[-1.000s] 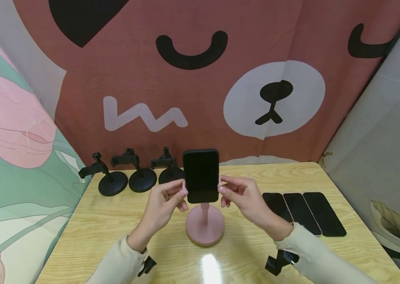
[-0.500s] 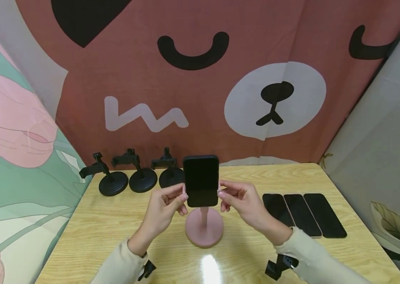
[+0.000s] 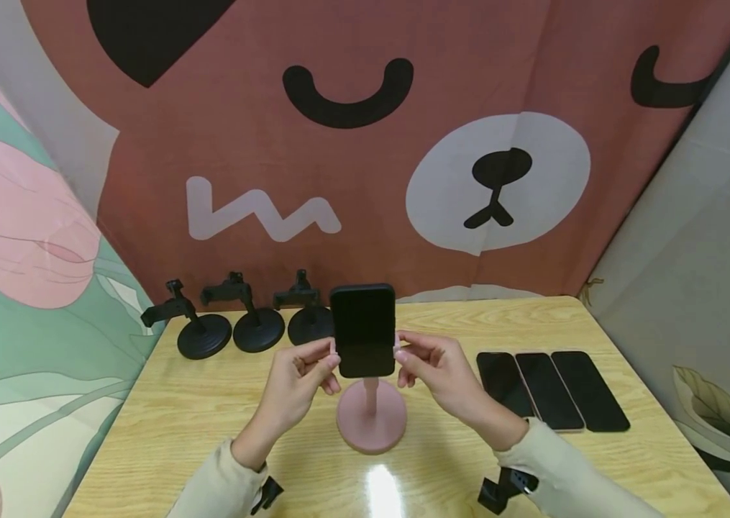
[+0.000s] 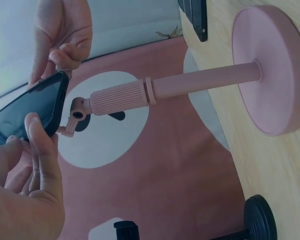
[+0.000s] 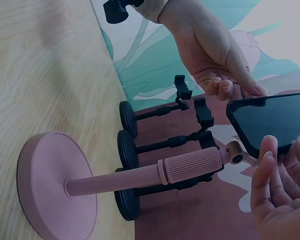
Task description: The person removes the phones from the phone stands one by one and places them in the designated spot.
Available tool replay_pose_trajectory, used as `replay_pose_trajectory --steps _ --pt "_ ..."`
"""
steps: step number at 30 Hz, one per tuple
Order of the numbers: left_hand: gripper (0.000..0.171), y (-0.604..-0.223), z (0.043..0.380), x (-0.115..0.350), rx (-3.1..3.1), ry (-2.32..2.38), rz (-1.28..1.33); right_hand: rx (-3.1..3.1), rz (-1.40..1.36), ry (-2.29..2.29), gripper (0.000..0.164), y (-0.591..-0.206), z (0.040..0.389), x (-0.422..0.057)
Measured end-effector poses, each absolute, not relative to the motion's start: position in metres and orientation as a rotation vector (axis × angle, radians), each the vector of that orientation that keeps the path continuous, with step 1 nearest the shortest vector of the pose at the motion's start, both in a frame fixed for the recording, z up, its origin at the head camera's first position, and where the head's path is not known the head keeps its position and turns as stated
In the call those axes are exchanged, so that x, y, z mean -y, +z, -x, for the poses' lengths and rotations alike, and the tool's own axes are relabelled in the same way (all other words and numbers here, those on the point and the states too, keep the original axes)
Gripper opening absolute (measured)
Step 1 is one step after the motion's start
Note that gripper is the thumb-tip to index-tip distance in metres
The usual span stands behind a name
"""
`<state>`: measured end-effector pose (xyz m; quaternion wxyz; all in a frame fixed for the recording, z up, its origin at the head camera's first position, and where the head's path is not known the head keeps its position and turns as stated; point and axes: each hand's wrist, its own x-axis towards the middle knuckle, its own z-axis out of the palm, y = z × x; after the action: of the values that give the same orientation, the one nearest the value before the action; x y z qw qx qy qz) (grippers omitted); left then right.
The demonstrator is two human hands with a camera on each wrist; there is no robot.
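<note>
A black smartphone point(image 3: 363, 331) sits in the clamp of a pink phone stand point(image 3: 371, 426), screen facing me and leaning back. My left hand point(image 3: 292, 381) pinches the pink clamp end at the phone's left edge between thumb and fingers. On the opposite edge, my right hand point(image 3: 440, 375) pinches the other clamp end the same way. The left wrist view shows the stand's ribbed collar point(image 4: 119, 97) and a small pivot joint point(image 4: 79, 111) behind the phone. Much of the clamp is hidden by the phone and fingers.
Three black phone stands point(image 3: 204, 336) line the table's back left, the rightmost partly behind the phone. Three dark phones point(image 3: 551, 392) lie side by side at the right, near my right forearm. A printed bear curtain point(image 3: 365, 180) hangs behind the wooden table point(image 3: 313, 475).
The phone has come down slightly in the head view and leans back a little more, both hands moving with it. During the last half second it has hardly moved.
</note>
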<state>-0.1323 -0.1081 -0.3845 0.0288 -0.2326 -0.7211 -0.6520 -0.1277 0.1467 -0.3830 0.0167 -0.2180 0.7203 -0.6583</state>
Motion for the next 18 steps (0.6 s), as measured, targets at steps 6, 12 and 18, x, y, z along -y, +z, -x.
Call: replay_pose_trajectory --steps 6,12,18 --pt "0.014 -0.385 0.132 0.109 2.251 -1.959 0.723 -2.243 0.658 -2.063 0.04 -0.385 0.127 -0.145" --pt "0.014 -0.386 0.132 0.11 2.294 -1.885 0.71 -2.289 0.678 -2.024 0.04 -0.383 0.127 -0.145" --pt "0.015 -0.384 0.132 0.111 2.317 -1.867 0.711 -2.448 0.675 -1.886 0.038 -0.374 0.125 -0.147"
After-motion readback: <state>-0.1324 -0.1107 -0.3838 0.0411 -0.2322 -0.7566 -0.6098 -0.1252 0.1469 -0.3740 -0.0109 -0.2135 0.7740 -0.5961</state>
